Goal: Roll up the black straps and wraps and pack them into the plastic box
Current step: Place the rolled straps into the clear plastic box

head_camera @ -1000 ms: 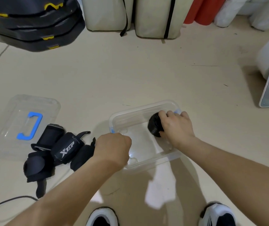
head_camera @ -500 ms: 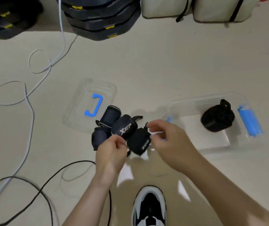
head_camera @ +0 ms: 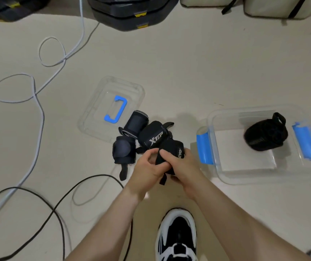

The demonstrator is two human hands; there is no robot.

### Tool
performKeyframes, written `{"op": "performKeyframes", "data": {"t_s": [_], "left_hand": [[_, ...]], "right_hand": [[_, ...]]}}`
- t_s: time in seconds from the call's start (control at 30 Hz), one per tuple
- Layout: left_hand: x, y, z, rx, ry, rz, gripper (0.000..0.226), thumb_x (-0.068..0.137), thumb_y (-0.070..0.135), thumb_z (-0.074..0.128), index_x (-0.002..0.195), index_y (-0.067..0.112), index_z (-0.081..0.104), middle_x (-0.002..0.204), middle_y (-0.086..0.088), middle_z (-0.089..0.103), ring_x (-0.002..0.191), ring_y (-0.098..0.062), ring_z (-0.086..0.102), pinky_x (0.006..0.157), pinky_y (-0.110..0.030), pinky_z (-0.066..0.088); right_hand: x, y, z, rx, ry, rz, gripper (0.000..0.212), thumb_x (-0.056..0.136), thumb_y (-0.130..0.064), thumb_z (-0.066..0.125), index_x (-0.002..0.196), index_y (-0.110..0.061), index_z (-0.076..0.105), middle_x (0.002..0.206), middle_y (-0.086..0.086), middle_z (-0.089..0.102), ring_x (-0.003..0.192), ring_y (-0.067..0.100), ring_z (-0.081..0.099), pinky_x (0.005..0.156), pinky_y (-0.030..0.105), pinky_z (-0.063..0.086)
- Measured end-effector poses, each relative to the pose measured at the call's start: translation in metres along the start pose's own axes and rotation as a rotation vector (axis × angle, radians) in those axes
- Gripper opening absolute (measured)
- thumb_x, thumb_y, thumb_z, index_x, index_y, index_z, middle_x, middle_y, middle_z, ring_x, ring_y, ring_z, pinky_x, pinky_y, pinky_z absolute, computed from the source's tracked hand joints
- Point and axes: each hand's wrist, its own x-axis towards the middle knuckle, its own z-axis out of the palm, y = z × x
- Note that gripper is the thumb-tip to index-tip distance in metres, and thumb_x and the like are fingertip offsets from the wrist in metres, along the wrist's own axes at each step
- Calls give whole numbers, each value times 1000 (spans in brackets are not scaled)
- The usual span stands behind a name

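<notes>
Head view: the wrap, held between the floor pile and the plastic box, could unroll if its dangling tail slips, since it looks unfastened. The left hand and right hand meet over it, fingers curled and pinching the fabric.

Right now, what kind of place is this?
Probably a storage or gear room: stacked black cases and beige bags line the far edge, loose cables trail over the bare floor, where the left hand and right hand grip a black wrap.
</notes>
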Motion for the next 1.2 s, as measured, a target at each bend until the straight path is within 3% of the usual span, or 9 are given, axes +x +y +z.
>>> {"op": "performKeyframes", "data": {"t_s": [0.1, 0.2, 0.3, 0.43, 0.57, 0.7, 0.93, 1.1, 1.2], "left_hand": [[-12, 19, -16, -71, -151, -38, 42, 82, 25, 66, 120, 10, 61, 111, -14, 72, 108, -32, 67, 100, -49, 51], [-19, 43, -14, 36, -265, 41, 28, 94, 33, 56, 111, 14, 69, 111, -8, 72, 110, -24, 66, 96, -41, 51], [-6, 58, 7, 348, -54, 244, 13, 93, 21, 63, 98, 26, 74, 96, 10, 72, 98, -6, 64, 86, -27, 50], [33, 49, 22, 1234, 223, 437, 60, 83, 23, 66, 139, 28, 47, 138, -2, 47, 127, -28, 39, 93, -41, 43], [55, 35, 19, 1428, 273, 277, 77, 81, 31, 66, 147, 31, 26, 149, -9, 30, 131, -36, 32, 99, -50, 38], [66, 43, 20, 1499, 307, 203, 76, 82, 34, 67, 146, 29, 26, 133, -12, 43, 119, -37, 42, 94, -48, 38], [60, 49, 36, 1202, 294, 123, 82, 68, 37, 78, 135, 11, 40, 127, -18, 44, 117, -40, 44, 90, -44, 41], [18, 85, 62, 659, 396, 519, 84, 65, 20, 78, 141, 23, 40, 132, 4, 41, 118, -11, 46, 99, -24, 39], [-14, 114, 83, 475, 248, 733, 81, 65, 10, 78, 135, 30, 43, 127, 16, 42, 112, 5, 46, 93, -9, 36]], "right_hand": [[-26, -20, -11, -107, -138, -121, 51, 76, -41, 76, 122, -35, 54, 112, -1, 68, 98, 19, 70, 85, 43, 60], [-55, -47, -43, -164, -228, -226, 40, 88, -27, 73, 123, -37, 55, 111, 0, 68, 95, 21, 72, 86, 43, 60], [-75, -71, -88, -399, 2, -317, 63, 74, -29, 85, 125, -36, 49, 103, -4, 66, 85, 12, 70, 76, 28, 58], [-68, -88, -160, -987, 322, -361, 51, 72, -38, 82, 112, -29, 52, 97, -6, 58, 88, 7, 53, 63, 22, 40], [-45, -79, -206, -1347, 361, -155, 55, 81, -38, 72, 129, -25, 48, 120, 7, 46, 88, 24, 51, 72, 29, 40], [-30, -60, -215, -1373, 503, -155, 53, 77, -33, 76, 112, -13, 42, 100, 5, 55, 79, 25, 48, 64, 31, 37], [-11, -42, -214, -1420, 570, -156, 54, 76, -34, 82, 112, -8, 52, 120, 14, 52, 101, 31, 59, 75, 33, 42], [-9, -42, -217, -1449, 562, -129, 51, 80, -29, 80, 115, -8, 49, 118, 13, 52, 92, 29, 59, 68, 30, 39], [-3, -39, -214, -1400, 645, -169, 50, 80, -16, 74, 118, -11, 41, 115, 11, 52, 99, 30, 57, 65, 33, 39]]}}
